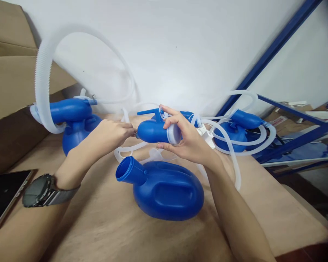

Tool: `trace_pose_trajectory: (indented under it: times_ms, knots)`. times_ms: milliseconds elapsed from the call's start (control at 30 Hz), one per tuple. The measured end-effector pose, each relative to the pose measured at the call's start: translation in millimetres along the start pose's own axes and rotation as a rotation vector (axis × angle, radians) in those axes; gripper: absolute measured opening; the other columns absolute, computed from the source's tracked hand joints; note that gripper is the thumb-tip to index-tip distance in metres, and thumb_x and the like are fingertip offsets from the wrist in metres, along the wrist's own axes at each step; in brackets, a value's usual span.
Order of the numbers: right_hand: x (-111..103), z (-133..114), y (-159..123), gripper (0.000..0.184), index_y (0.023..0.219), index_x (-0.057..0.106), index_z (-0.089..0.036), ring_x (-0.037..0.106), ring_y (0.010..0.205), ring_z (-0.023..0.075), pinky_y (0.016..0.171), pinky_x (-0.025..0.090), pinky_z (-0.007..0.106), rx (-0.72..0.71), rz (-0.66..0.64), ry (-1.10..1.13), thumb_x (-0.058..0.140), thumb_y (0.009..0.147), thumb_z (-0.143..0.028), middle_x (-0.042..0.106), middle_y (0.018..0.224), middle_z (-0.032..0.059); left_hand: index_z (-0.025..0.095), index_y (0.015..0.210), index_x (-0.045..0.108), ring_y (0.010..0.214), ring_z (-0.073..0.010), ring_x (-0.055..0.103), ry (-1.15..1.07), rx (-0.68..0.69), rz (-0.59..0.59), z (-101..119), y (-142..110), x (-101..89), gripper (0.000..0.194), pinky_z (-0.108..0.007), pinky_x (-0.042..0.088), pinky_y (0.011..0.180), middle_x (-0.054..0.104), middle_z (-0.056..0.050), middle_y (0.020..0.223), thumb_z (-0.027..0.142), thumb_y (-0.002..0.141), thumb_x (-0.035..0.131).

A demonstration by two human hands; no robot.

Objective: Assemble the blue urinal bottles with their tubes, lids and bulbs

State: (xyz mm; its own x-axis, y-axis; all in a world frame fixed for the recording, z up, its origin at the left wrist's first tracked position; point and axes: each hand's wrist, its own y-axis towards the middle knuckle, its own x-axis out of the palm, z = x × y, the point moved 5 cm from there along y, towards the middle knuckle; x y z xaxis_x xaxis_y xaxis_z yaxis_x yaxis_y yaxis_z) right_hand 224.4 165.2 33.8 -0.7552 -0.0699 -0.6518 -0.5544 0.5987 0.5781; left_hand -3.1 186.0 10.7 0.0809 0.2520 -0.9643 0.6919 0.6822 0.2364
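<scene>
My right hand [184,136] grips a blue plastic urinal head [151,131] with a handle on top and a translucent white cap [174,134] on its right end. The fingers of my left hand [116,133] pinch at the head's rounded left end. A tiny metallic bit shows at those fingertips, too small to name. Below both hands, a blue urinal bottle [169,191] lies on its side on the wooden table [104,218], its open neck pointing left. A wristwatch [39,191] is on my left wrist.
Blue urinals with hoses stand at left [71,111] and right [246,120]. A corrugated hose [43,72] arches up at left. White tubing and a white plug adapter [206,136] lie behind my right hand. Also around: a phone [5,196], cardboard boxes [11,72], a blue metal rack [262,54].
</scene>
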Motion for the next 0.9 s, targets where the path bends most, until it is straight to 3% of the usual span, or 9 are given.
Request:
trace_pose_trajectory:
  times_ms: [333, 433, 533, 667, 800, 900]
  knots:
    - [0.0, 17.4, 0.5, 0.046, 0.116, 0.054, -0.032, 0.029, 0.171, 0.033, 0.135, 0.034, 0.06, 0.09, -0.068, 0.046, 0.085, 0.094, -0.057, 0.055, 0.165, 0.0102, 0.02, 0.12, 0.081, 0.107, -0.0315, 0.079, -0.063, -0.042, -0.02, -12.4, 0.3, 16.1, 0.045, -0.04, 0.057, 0.084, 0.084, -0.012, 0.123, 0.006, 0.1, 0.044]
    - [-2.5, 22.7, -1.5, 0.046, 0.116, 0.053, -0.032, 0.029, 0.171, 0.0325, 0.135, 0.033, 0.058, 0.119, -0.087, 0.076, 0.083, 0.094, -0.061, 0.051, 0.169, 0.01, 0.02, 0.114, 0.083, 0.109, -0.0317, 0.079, -0.097, -0.059, -0.033, -16.6, -0.4, 17.6, 0.045, -0.04, 0.058, 0.085, 0.084, -0.011, 0.123, 0.008, 0.1, 0.043]
    - [-4.2, 24.8, -2.6, 0.048, 0.116, 0.052, -0.032, 0.033, 0.169, 0.0327, 0.134, 0.034, 0.058, 0.124, -0.073, 0.104, 0.081, 0.094, -0.063, 0.056, 0.162, 0.0123, 0.023, 0.11, 0.084, 0.102, -0.0303, 0.08, -0.129, -0.076, -0.061, -18.9, -2.9, 13.1, 0.04, -0.037, 0.058, 0.082, 0.086, -0.009, 0.116, 0.017, 0.102, 0.045]
    - [-4.4, 23.5, -1.6, 0.05, 0.117, 0.052, -0.03, 0.036, 0.168, 0.035, 0.134, 0.033, 0.061, 0.111, -0.016, 0.082, 0.083, 0.094, -0.062, 0.059, 0.159, 0.0152, 0.025, 0.127, 0.08, 0.107, -0.0296, 0.079, -0.166, -0.111, -0.063, -18.6, -4.4, 7.9, 0.043, -0.036, 0.059, 0.084, 0.083, -0.007, 0.127, 0.025, 0.106, 0.043]
    - [-3.0, 23.8, -0.3, 0.051, 0.119, 0.052, -0.031, 0.037, 0.167, 0.0357, 0.134, 0.032, 0.061, 0.087, 0.119, 0.067, 0.084, 0.093, -0.061, 0.06, 0.156, 0.0137, 0.021, 0.146, 0.067, 0.137, -0.0356, 0.066, -0.232, -0.103, 0.009, -11.7, 1.3, 11.2, 0.047, -0.047, 0.055, 0.11, 0.071, -0.012, 0.152, 0.033, 0.104, 0.052]
    - [0.8, 26.6, -1.0, 0.056, 0.128, 0.05, -0.03, 0.042, 0.164, 0.0347, 0.133, 0.034, 0.059, 0.142, 0.182, 0.088, 0.077, 0.096, -0.067, 0.055, 0.163, 0.0161, 0.017, 0.142, 0.068, 0.148, -0.0408, 0.055, -0.306, -0.082, 0.114, -1.4, 7.1, 13.5, 0.051, -0.054, 0.042, 0.125, 0.065, -0.018, 0.157, 0.049, 0.103, 0.06]
